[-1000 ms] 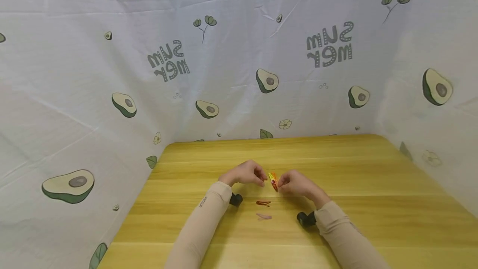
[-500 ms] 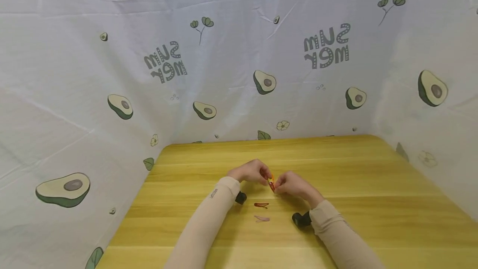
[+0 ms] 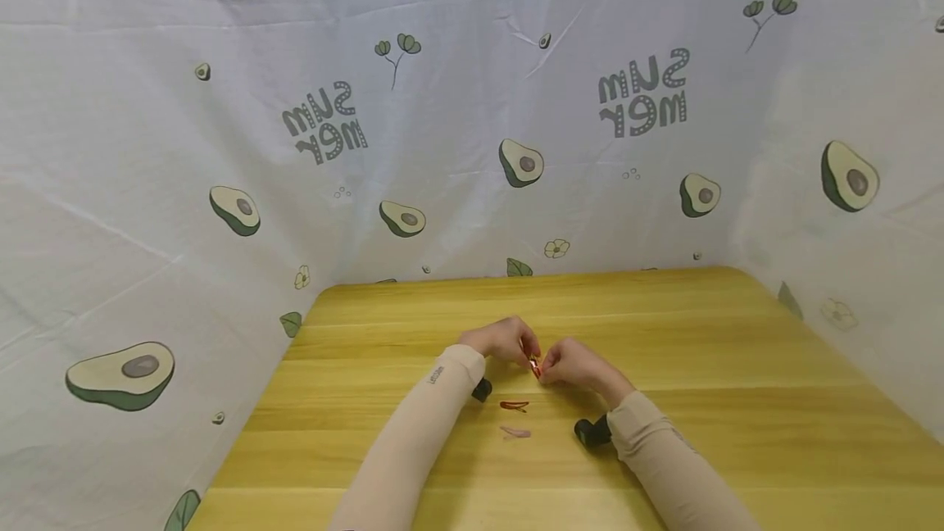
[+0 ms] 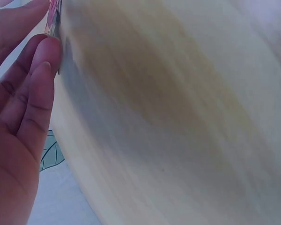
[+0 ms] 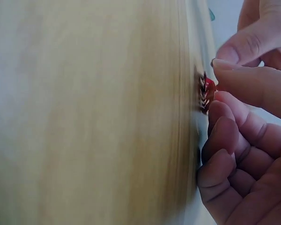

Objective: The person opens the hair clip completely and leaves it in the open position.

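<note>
- The clips (image 3: 534,366) were held together in a small bunch between the hands, just above or on the far middle of the surface (image 3: 339,400); whether they touched it could not be told.
- The left hand (image 3: 509,340) pinched the bunch between thumb and fingers from the left; the right hand (image 3: 578,363) pinched its near end, remaining fingers curled.
- By the look of it, part of the work was done, with several clips already gathered; how many could not be counted.
- The red clip (image 3: 509,405) and, nearer, the pink clip (image 3: 519,433) lay apart on the surface, untouched, and seemed left to handle.
- A second earlier, the left fingers had stood clear of the bunch, and its yellow and orange had shown plainly; now the fingers covered much of it.
- Both loose clips had stayed put.
</note>
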`<control>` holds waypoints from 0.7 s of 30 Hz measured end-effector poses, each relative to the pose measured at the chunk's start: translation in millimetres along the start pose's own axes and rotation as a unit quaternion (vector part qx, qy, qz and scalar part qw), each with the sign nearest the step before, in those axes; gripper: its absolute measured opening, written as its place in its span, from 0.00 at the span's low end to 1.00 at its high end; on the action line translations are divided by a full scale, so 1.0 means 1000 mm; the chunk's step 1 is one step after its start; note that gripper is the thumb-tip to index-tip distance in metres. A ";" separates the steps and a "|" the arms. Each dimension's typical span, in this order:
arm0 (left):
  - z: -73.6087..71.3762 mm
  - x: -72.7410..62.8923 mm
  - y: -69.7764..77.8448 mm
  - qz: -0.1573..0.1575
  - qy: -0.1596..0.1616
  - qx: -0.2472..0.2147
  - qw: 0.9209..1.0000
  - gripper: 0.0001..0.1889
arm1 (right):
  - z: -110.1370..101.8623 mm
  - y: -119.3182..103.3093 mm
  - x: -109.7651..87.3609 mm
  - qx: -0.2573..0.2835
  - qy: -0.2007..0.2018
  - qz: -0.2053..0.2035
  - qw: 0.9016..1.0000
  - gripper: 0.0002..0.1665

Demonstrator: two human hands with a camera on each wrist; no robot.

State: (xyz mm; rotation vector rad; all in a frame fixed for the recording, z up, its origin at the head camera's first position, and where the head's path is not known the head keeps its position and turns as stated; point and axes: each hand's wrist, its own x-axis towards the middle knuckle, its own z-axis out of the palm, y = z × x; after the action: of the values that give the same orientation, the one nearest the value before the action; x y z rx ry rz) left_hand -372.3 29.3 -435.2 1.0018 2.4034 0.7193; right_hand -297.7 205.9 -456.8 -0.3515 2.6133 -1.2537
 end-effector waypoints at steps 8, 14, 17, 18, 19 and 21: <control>0.004 0.003 -0.002 -0.001 -0.010 0.031 0.999 0.06 | 0.001 -0.003 0.001 -0.015 -0.013 0.000 1.000 0.11; 0.008 0.003 -0.003 -0.012 0.002 0.019 1.000 0.06 | 0.002 -0.006 -0.001 -0.028 -0.006 0.004 1.000 0.09; 0.009 0.001 -0.004 -0.015 0.006 0.013 1.000 0.06 | 0.002 -0.007 -0.001 -0.030 -0.003 0.015 0.999 0.09; 0.009 0.001 -0.004 -0.016 0.006 0.012 1.000 0.05 | 0.002 -0.007 -0.002 -0.030 -0.002 0.018 0.999 0.08; 0.009 0.001 -0.004 -0.016 0.007 0.013 1.000 0.05 | 0.002 -0.007 -0.002 -0.031 -0.001 0.020 0.999 0.08; 0.009 0.001 -0.004 -0.018 0.009 0.012 1.000 0.04 | 0.003 -0.006 -0.002 -0.033 0.000 0.023 0.999 0.08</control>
State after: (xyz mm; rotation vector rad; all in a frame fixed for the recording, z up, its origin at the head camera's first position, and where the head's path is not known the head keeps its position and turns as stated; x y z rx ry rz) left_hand -369.5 30.0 -445.2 0.9624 2.4453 0.6912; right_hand -294.5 200.8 -453.3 -0.3005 2.6529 -1.1550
